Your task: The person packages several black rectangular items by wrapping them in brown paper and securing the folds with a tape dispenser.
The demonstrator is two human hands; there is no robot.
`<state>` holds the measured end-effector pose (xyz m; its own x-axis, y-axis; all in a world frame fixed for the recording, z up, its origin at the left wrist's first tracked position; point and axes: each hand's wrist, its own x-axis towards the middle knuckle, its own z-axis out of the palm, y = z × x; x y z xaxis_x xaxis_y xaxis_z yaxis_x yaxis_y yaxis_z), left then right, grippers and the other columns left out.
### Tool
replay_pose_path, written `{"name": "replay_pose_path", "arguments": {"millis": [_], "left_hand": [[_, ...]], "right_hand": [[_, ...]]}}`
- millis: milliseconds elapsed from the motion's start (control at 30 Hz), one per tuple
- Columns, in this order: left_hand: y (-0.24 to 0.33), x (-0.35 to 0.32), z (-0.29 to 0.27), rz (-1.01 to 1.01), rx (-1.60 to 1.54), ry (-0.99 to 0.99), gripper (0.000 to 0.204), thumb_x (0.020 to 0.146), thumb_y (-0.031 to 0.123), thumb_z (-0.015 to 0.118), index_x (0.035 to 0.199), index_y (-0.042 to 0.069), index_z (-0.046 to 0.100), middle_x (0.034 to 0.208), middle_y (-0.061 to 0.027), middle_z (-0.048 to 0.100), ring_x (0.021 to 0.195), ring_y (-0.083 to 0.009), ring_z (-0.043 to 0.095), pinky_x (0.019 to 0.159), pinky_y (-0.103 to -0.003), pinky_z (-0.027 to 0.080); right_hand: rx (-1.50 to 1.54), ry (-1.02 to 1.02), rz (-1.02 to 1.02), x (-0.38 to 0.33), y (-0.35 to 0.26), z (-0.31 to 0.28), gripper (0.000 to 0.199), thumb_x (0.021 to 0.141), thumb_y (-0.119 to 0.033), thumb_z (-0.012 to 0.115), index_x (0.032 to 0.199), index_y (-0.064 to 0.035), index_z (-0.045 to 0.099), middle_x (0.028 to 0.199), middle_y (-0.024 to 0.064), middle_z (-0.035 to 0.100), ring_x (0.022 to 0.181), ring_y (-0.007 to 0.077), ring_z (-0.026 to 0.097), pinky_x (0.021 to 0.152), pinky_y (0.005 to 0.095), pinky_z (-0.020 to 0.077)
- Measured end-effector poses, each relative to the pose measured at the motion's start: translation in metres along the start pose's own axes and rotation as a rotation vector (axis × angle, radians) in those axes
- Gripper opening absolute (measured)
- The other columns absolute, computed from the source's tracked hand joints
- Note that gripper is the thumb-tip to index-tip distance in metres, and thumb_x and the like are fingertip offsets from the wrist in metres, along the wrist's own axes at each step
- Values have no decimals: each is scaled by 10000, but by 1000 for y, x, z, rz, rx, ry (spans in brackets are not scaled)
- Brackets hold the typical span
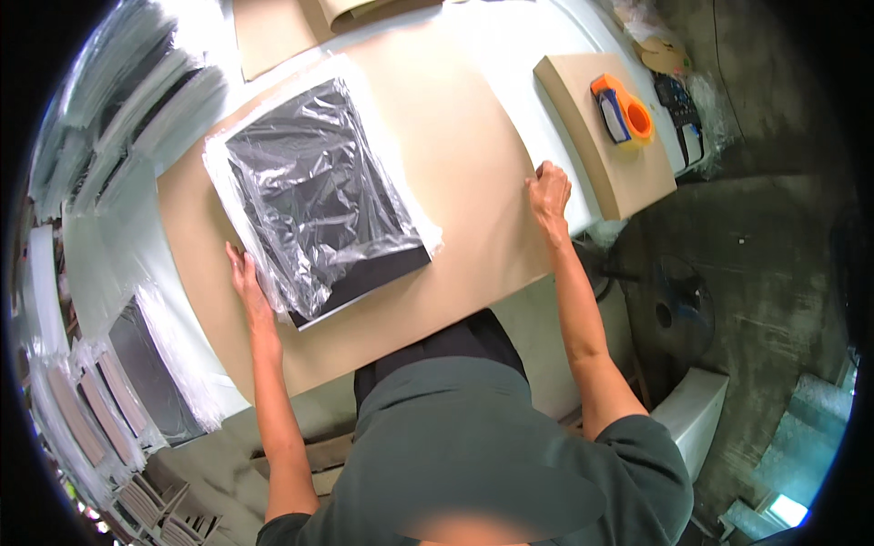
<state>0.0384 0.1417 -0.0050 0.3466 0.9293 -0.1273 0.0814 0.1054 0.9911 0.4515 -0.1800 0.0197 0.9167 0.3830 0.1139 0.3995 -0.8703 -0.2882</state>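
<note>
A flat black panel (pixel 314 177) in clear, wrinkled plastic wrap lies on a large brown cardboard sheet (pixel 464 118). The wrap stops short of the panel's near edge, where a bare black strip shows. Beside the panel's near left side is my left hand (pixel 248 280), its fingers stretched out over the cardboard and touching or almost touching the wrap. At the sheet's right edge, my right hand (pixel 549 193) is closed with the fingers curled on the cardboard edge.
Right of the sheet, a cardboard box (pixel 596 155) carries an orange tape dispenser (pixel 624 111). Plastic-wrapped panels (pixel 137 109) are stacked at the far left, with more (pixel 155 373) at the near left. A dark fan (pixel 674 305) stands on the floor at right.
</note>
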Motion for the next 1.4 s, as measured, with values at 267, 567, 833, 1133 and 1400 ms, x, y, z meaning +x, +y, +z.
{"name": "replay_pose_path", "arguments": {"millis": [267,567,833,1133,1400], "left_hand": [[0,-2,0,-15,-44,17,633,974,228,515,1495,-12,248,1531,-151,303,1387,-234,319,1133,-329,225],[8,3,12,52,-69,-45,598,974,258,536,1467,-10,328,1489,-132,374,1349,-217,364,1111,-322,261],[38,18,-10,-13,-116,-119,816,945,464,556,1532,62,156,1556,-153,230,1416,-243,253,1155,-338,167],[8,45,25,178,-35,-184,619,936,105,561,1491,53,294,1523,-139,339,1405,-222,290,1144,-312,199],[10,37,16,121,41,-121,624,936,92,525,1506,108,272,1483,-135,414,1348,-225,392,1102,-301,279]], "right_hand": [[-72,57,-193,-5,-3,7,28,741,50,576,748,46,603,760,264,617,719,410,644,639,465,528],[-130,-2,-191,-2,-17,-11,91,714,93,532,792,71,574,742,271,627,697,434,650,622,471,530],[162,-127,-347,-70,-162,-71,206,787,-83,629,984,-30,599,692,167,624,672,371,631,628,465,504],[72,-284,-763,-224,-310,29,130,794,23,532,914,-15,502,769,190,611,700,357,638,604,446,533],[5,-261,-856,-242,-317,13,146,747,50,559,890,57,531,756,202,577,695,331,645,563,395,541]]}}
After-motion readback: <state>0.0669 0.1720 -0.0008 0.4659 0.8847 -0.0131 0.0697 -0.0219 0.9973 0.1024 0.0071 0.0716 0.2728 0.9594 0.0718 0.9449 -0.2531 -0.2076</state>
